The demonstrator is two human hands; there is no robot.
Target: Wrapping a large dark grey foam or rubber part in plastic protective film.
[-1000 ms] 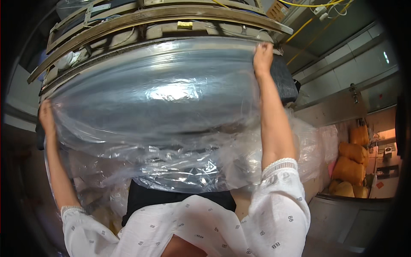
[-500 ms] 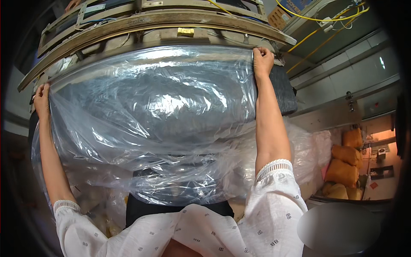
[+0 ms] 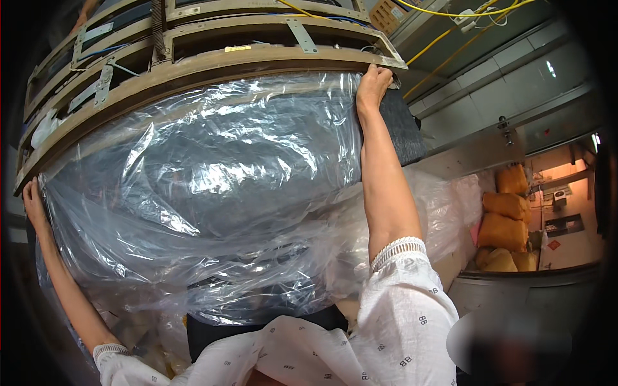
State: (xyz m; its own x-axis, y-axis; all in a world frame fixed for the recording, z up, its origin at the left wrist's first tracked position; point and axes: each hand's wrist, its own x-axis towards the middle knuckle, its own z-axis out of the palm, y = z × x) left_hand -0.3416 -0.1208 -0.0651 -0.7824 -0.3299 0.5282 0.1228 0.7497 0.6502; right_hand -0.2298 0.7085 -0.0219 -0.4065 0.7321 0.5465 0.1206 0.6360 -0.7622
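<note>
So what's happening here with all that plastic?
A person is spreading a big clear plastic sheet over a dark bulky thing beneath a wooden frame. The left hand grips the sheet's far left edge, and the right hand holds its top right corner up against the frame. The sheet hangs loose and wrinkled lower down. Yellow sacks sit off to the right.

Yellow cables point(image 3: 450, 26): strung across the ceiling area at one o'clock. Cardboard box point(image 3: 389, 14): seen at twelve to one o'clock, beside the cables. Tiled wall point(image 3: 502, 83): grey, found at two o'clock. Yellow-brown filled sacks point(image 3: 505, 222): stacked at three to four o'clock, touching one another. Large grey metal tub point(image 3: 515, 289): placed at four o'clock, its rim just beneath the sacks. Metal ledge point(image 3: 470, 154): seen at three o'clock, below the tiles.
</note>
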